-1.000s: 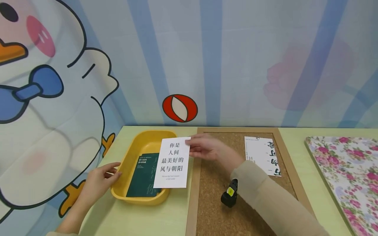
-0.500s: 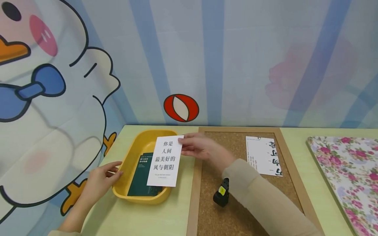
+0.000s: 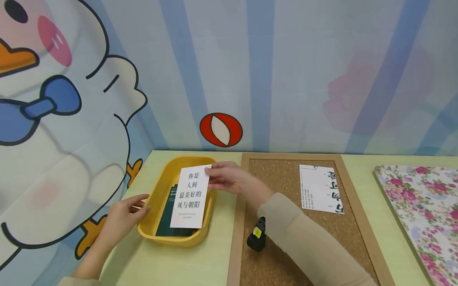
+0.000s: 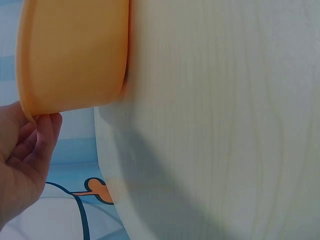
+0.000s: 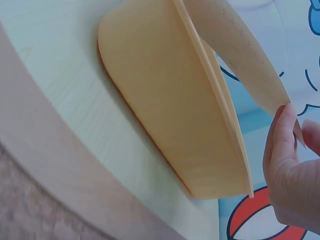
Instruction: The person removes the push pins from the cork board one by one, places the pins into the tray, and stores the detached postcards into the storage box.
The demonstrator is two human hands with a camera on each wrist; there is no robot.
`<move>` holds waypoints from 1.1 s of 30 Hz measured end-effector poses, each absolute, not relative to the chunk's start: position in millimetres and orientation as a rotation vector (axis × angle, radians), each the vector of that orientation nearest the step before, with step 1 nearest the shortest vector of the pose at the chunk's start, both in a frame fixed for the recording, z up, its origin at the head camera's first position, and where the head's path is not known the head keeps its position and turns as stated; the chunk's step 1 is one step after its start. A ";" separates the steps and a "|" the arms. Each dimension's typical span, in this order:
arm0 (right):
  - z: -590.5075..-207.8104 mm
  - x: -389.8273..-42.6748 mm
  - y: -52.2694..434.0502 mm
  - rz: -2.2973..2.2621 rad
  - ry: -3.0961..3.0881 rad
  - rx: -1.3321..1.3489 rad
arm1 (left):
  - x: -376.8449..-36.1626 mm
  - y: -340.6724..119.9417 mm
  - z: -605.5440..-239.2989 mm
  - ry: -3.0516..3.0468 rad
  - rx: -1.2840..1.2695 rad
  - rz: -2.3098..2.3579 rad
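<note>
The right hand (image 3: 229,179) pinches a white card (image 3: 189,196) by its 1 o'clock corner above the yellow tray (image 3: 157,190). The left hand (image 3: 123,216), fingers relaxed, touches the tray's 9 o'clock rim on the counter (image 3: 200,262).

A person's two bare hands enter from the lower edge of the head view, the right hand (image 3: 229,178) at about six o'clock and the left hand (image 3: 121,218) toward eight o'clock, neither wearing rings or gloves. The right arm is covered to the wrist by a plain beige long sleeve (image 3: 307,242) of soft, slightly creased fabric. Under that wrist hangs a small black device (image 3: 256,238) (it bears a yellow square marking), while the left forearm shows only a sliver of beige cuff (image 3: 76,281) at the frame's bottom.
</note>
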State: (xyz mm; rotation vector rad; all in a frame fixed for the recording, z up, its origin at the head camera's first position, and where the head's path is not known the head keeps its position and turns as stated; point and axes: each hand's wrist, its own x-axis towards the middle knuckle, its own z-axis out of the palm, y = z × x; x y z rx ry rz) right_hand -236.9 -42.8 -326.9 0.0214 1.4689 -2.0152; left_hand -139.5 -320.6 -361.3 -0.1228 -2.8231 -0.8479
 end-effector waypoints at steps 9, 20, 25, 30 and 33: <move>-330.2 -234.0 -58.2 -2.013 1.525 -0.051 | -141.3 -318.4 -359.4 -2.824 -0.139 -0.840; -335.7 -229.0 -73.5 -1.951 1.635 -0.078 | -141.5 -317.6 -360.5 -2.835 -0.124 -0.848; -338.1 -227.5 -76.8 -1.909 1.682 -0.102 | -141.1 -316.6 -358.6 -2.843 -0.110 -0.844; -341.3 -223.7 -81.7 -1.881 1.735 -0.135 | -139.2 -318.3 -359.0 -2.845 -0.095 -0.836; -342.7 -221.4 -84.3 -1.862 1.778 -0.158 | -138.7 -319.6 -359.3 -2.848 -0.092 -0.837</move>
